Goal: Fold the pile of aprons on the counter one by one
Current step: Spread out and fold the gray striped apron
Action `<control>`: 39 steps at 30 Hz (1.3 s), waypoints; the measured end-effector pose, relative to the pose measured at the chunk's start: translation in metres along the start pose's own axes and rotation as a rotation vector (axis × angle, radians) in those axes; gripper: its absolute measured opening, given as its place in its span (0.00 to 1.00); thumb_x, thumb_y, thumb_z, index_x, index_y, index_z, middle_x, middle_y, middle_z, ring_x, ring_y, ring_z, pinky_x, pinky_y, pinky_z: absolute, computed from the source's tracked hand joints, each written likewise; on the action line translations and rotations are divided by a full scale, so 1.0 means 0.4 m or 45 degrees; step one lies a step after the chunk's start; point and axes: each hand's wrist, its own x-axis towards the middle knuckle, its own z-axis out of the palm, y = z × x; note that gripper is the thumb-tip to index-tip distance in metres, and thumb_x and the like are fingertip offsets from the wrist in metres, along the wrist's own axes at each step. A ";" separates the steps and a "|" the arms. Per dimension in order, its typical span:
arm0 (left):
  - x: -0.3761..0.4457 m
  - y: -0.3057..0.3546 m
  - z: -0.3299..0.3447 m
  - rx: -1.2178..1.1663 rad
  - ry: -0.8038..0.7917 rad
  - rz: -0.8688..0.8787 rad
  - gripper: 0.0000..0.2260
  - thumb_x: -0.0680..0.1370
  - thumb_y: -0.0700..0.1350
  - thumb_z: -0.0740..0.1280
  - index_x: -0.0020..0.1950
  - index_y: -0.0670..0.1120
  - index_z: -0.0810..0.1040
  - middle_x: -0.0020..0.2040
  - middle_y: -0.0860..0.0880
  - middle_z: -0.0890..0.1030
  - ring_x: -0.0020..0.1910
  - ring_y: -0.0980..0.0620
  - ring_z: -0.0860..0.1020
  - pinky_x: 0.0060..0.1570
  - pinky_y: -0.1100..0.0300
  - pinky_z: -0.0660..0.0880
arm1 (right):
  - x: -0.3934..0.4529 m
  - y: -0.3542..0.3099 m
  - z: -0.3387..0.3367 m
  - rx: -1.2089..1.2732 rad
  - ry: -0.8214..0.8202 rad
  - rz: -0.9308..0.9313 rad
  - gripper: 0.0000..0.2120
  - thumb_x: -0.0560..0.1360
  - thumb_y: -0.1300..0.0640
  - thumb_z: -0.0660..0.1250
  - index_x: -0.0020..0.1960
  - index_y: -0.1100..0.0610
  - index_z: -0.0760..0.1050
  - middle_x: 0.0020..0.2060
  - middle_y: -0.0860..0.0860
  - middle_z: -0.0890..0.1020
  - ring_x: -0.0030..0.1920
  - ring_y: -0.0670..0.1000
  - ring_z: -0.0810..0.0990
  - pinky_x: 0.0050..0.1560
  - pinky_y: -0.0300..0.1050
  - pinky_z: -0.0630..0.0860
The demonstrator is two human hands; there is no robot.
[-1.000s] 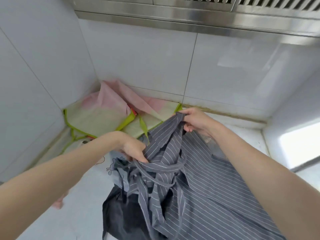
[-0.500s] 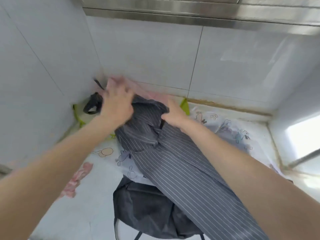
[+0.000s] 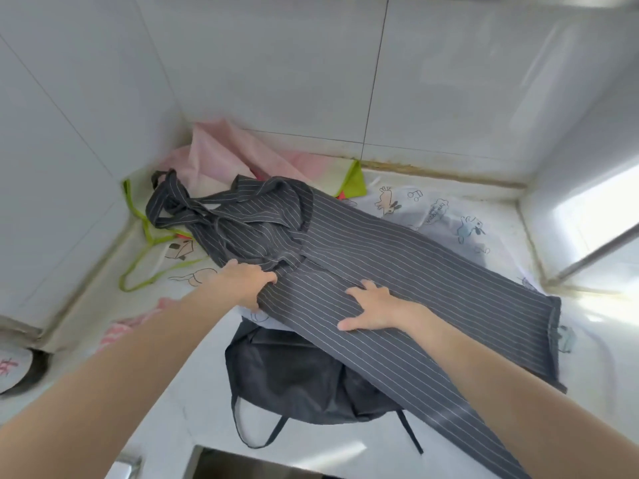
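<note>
Both hands moved back from rear corner toward surface (image 3: 166,402) centre. Striped apron (image 3: 397,271) lies diagonally from rear-left corner to front-right edge, over cartoon-print apron (image 3: 442,216) and black apron (image 3: 297,378). Left hand (image 3: 247,281) grips striped edge; right hand (image 3: 375,311) presses flat, fingers spread.

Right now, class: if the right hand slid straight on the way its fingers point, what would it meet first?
The right hand lies flat on the striped apron, fingers pointing up-left. It would probably first meet the bunched folds and straps of that apron; depth is uncertain.
</note>
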 end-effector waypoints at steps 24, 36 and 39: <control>-0.132 -0.029 0.089 0.116 0.181 -0.241 0.15 0.80 0.39 0.58 0.67 0.46 0.69 0.62 0.46 0.77 0.60 0.45 0.76 0.56 0.55 0.69 | -0.035 -0.213 0.159 -0.374 -0.228 -0.265 0.53 0.68 0.41 0.73 0.77 0.45 0.36 0.74 0.50 0.31 0.74 0.61 0.34 0.70 0.71 0.50; -0.154 0.129 0.111 -0.111 -0.048 0.372 0.41 0.76 0.56 0.65 0.78 0.47 0.41 0.78 0.49 0.48 0.76 0.47 0.51 0.74 0.44 0.46 | -0.074 -0.181 0.161 -0.333 -0.078 -0.316 0.32 0.80 0.51 0.54 0.77 0.60 0.44 0.76 0.54 0.37 0.76 0.58 0.46 0.74 0.57 0.54; -0.141 0.146 0.113 0.089 0.229 0.442 0.21 0.79 0.42 0.57 0.73 0.49 0.65 0.69 0.48 0.72 0.65 0.49 0.72 0.70 0.52 0.59 | -0.105 -0.139 0.169 -0.317 0.031 -0.300 0.29 0.78 0.57 0.59 0.75 0.63 0.54 0.75 0.57 0.54 0.72 0.60 0.60 0.69 0.54 0.64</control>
